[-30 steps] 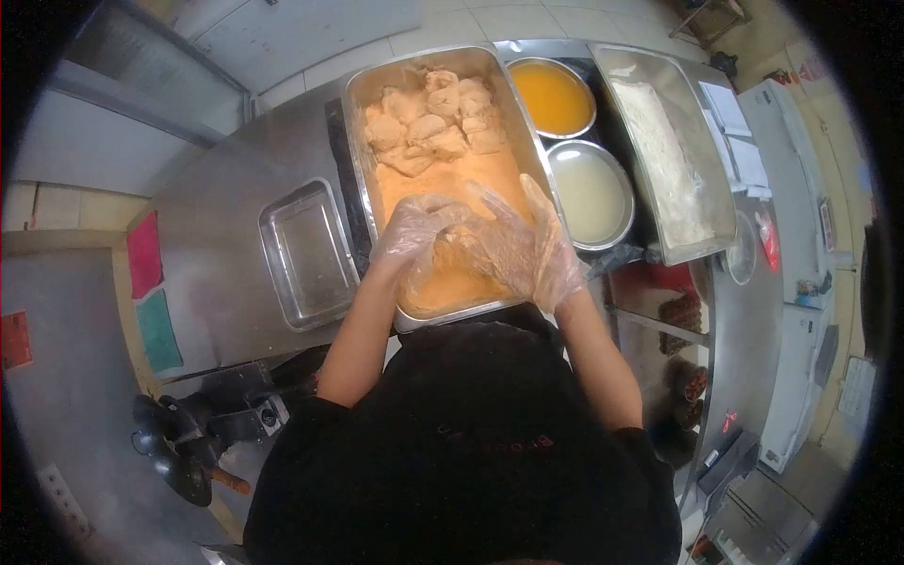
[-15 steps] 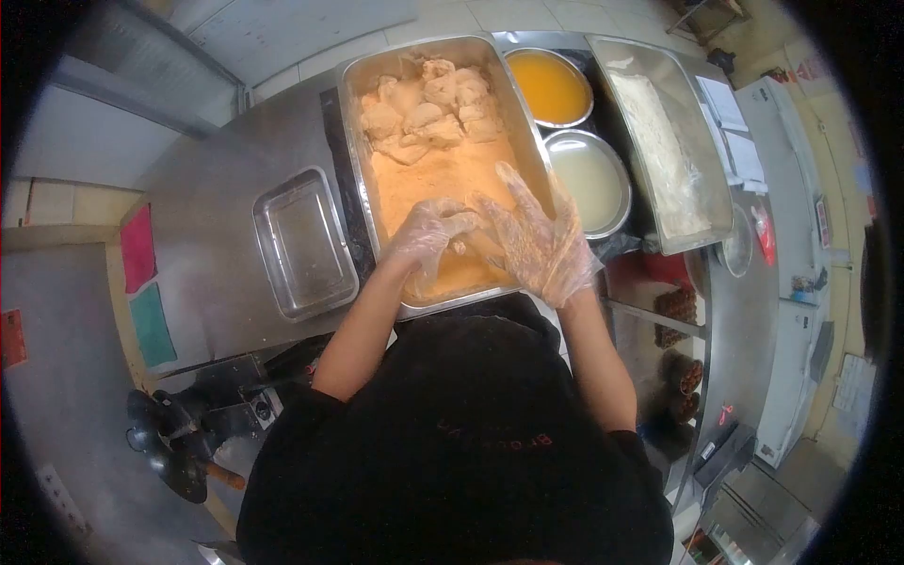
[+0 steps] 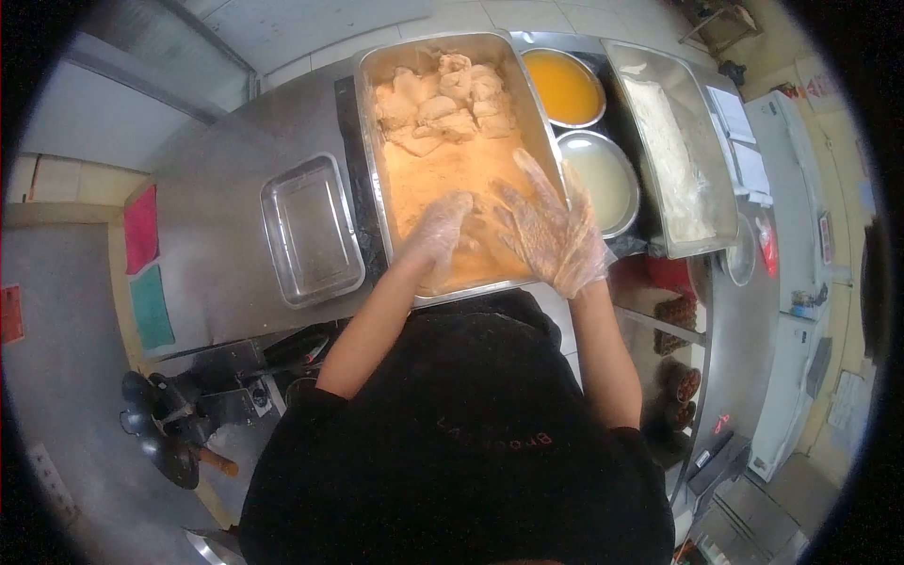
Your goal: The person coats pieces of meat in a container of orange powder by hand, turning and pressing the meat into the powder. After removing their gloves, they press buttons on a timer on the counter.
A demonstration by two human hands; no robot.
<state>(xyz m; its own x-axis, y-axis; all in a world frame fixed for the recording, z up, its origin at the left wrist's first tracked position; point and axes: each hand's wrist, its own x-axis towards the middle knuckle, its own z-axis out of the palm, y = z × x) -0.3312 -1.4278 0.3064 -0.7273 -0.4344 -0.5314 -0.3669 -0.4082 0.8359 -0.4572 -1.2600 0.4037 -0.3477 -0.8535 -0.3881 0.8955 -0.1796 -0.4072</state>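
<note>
Both my hands are over a deep metal tray (image 3: pixel 375 179) of orange breading powder (image 3: pixel 433 179). My left hand (image 3: pixel 439 231), in a clear plastic glove, is low over the near part of the powder. Its fingers point in toward the middle of the tray, apart from one another as far as I can see, with no piece visible in them. My right hand (image 3: pixel 556 231) is spread open over the tray's right side, its glove caked with orange crumbs. Coated pieces of raw meat (image 3: pixel 447 104) are heaped at the tray's far end. What lies between the hands is blurred.
A shallow metal tray (image 3: pixel 315 231) sits to the left. On the right stand a bowl of yellow-orange liquid (image 3: pixel 565 87), a bowl of pale liquid (image 3: pixel 599 184) and a long metal bin (image 3: pixel 716 179) with white powder. Egg trays (image 3: pixel 674 325) are on a shelf below.
My hands have moved apart a little, and the left one's fingers have straightened. The whole view has shifted slightly, so the trays appear further right.
</note>
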